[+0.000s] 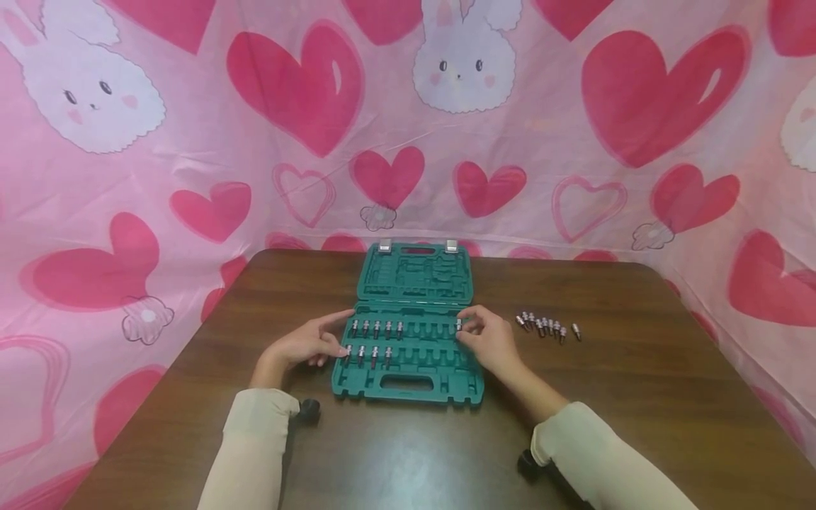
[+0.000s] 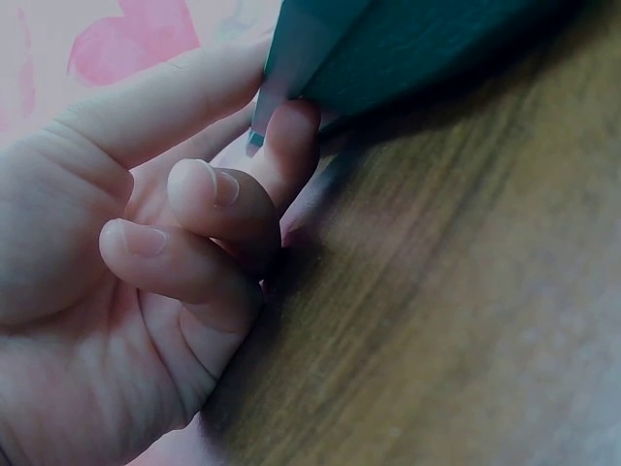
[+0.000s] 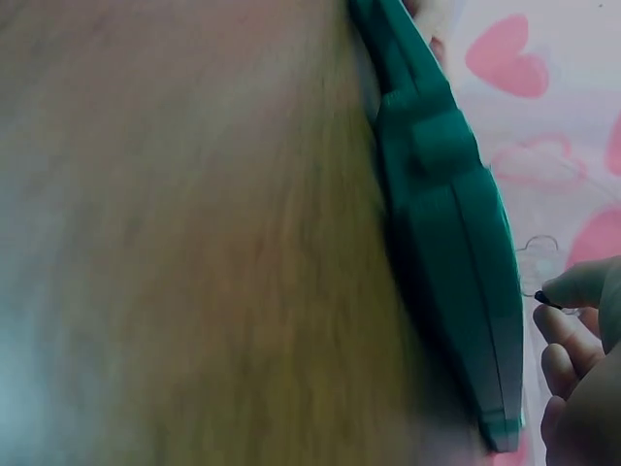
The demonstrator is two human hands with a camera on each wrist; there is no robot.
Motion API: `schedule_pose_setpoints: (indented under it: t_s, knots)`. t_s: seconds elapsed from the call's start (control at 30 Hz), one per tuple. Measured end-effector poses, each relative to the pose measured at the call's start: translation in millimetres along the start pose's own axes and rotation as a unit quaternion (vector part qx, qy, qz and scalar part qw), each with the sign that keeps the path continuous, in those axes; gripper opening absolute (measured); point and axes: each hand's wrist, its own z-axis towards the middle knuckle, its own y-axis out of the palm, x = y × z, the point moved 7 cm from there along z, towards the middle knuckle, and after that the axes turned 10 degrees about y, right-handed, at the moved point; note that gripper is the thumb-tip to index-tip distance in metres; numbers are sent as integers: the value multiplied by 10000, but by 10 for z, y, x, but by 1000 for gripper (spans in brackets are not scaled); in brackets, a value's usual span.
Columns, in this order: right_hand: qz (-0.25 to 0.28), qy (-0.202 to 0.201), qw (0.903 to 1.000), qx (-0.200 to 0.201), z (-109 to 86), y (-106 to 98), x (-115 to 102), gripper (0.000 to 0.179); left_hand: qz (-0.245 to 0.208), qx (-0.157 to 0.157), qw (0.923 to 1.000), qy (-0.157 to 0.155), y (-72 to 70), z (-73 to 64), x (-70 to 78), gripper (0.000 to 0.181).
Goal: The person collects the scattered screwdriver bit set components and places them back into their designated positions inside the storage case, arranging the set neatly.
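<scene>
A green plastic tool case [image 1: 408, 382] lies open on the table, its lid folded back. Short silver bit sockets with dark tips [image 1: 377, 328] fill the left part of its upper row, and several more [image 1: 375, 355] stand in the lower row. My left hand [image 1: 304, 343] holds the case's left edge, thumb on the rim and index finger reaching to the hinge-side corner; its other fingers curl below in the left wrist view. Over the upper row's right end, my right hand [image 1: 492, 340] pinches one bit socket [image 1: 459, 324] between thumb and fingers. Its dark tip shows in the right wrist view.
On the brown wooden table [image 1: 637, 397], a loose group of bit sockets [image 1: 545, 326] lies right of the case, one bit socket [image 1: 576, 331] slightly apart. Slots [image 1: 427, 355] without sockets run along the right of both rows. A pink heart-printed cloth [image 1: 408, 127] hangs behind.
</scene>
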Motion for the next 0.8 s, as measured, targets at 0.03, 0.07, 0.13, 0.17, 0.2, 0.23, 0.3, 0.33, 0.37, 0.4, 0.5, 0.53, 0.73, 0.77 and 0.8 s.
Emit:
schedule_pose_setpoints:
  t_s: [0.03,0.07,0.13,0.17,0.2,0.23,0.3,0.33,0.37,0.4,0.5,0.53,0.73,0.77,0.8]
  knots:
    - [11,36,10000,-26,-4,19,-7,25,-9,-8,10000,2,3,0,0,78]
    - [41,66,10000,-59,-10,36,-19,25,-8,-11,10000,13,5,0,2,78]
    - [88,116,9998,-131,-17,74,-39,24,-39,-4,10000,13,5,-1,6,78]
    - [119,135,9997,-165,-22,95,-51,24,-53,-5,10000,23,4,-1,7,78]
    - [156,152,9996,-194,-24,117,-61,24,-64,-2,10000,34,3,-2,9,78]
    - [185,151,9995,-213,-29,139,-74,24,-62,0,10000,38,0,-4,11,78]
    - [231,145,9994,-230,-33,182,-100,24,-66,12,10000,32,-7,-7,13,78]
    - [251,151,9993,-243,-37,205,-112,23,-61,12,10000,26,-9,-9,12,78]
    - [251,151,9992,-259,-39,230,-123,24,-63,12,10000,21,-10,-9,8,78]
    - [250,168,9991,-284,-43,255,-132,24,-56,13,10000,12,-10,-11,7,78]
    - [268,197,9988,-347,-53,321,-165,23,-56,-8,10000,16,-6,-7,-9,78]
    - [283,190,9988,-358,-56,338,-178,23,-61,-12,10000,15,-5,-5,-14,78]
    - [431,45,9985,-342,-55,405,-243,22,-76,-9,10000,40,-12,5,-33,78]
    - [453,19,9984,-351,-54,417,-251,21,-76,-6,10000,53,-13,7,-31,77]
    - [454,-28,9983,-369,-54,432,-261,21,-73,-7,10000,61,-14,8,-29,77]
